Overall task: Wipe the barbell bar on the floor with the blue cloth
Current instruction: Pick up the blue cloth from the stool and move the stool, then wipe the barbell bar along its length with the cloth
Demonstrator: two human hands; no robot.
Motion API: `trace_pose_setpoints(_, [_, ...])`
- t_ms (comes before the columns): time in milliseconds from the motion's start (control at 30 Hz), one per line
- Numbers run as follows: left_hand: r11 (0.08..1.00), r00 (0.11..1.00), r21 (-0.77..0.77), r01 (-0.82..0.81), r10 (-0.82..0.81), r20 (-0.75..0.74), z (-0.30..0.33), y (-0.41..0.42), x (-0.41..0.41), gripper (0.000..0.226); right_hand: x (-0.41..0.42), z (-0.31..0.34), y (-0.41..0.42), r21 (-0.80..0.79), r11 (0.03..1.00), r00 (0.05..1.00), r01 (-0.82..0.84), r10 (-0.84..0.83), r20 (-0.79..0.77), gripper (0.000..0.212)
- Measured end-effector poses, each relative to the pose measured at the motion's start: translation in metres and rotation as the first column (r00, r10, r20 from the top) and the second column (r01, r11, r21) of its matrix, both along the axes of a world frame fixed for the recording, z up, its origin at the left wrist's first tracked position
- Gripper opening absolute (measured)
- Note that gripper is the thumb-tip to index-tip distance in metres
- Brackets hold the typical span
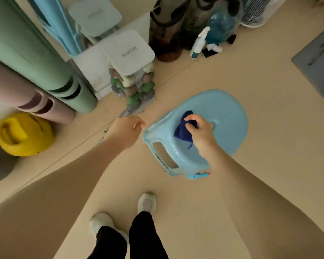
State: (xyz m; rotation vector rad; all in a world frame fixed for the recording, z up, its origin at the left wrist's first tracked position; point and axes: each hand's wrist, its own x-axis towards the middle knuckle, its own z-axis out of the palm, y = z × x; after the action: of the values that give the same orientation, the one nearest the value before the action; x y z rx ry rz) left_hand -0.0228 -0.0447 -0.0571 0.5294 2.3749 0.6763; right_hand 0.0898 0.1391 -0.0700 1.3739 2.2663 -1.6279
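Single head-worn wide-angle view, looking steeply down at beige floor (251,81); both bare forearms reach forward from bottom edge, pale shoes (147,202) below, light-blue plastic stool (223,109) near centre.

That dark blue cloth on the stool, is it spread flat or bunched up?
Bunched up: the blue cloth sits crumpled on the light blue stool, pinched by the right hand.

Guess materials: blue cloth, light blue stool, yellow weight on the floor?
Blue cloth: soft woven fabric, matte, crumples in the right hand.
Light blue stool: moulded plastic, smooth with a soft sheen.
Yellow weight: probably plastic or rubber-coated; glossy, moulded recesses.
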Motion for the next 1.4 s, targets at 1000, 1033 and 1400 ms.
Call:
trace_pose_setpoints(1000, [0.764, 0.618, 0.329, -0.556, 0.115, 0.778, -0.281, -0.165, -0.070, 0.047, -0.204, -0.228, -0.184, -0.351, 0.922, 0.984, -0.165, 0.176, 0.001, 0.018])
trace_pose_setpoints(1033, [0.750, 0.604, 0.305, -0.587, 0.154, 0.782, -0.301, -0.158, -0.071, 0.041, -0.207, -0.246, -0.179, -0.383, 0.914, 0.989, -0.132, 0.150, 0.016, 0.017])
trace_pose_setpoints(1400, [0.385, 0.433, 0.277, -0.881, 0.412, 0.802, -0.411, -0.119, -0.100, 0.015, -0.217, -0.384, -0.166, -0.070, 0.720, 0.722, -0.690, 0.691, -0.015, 0.022])
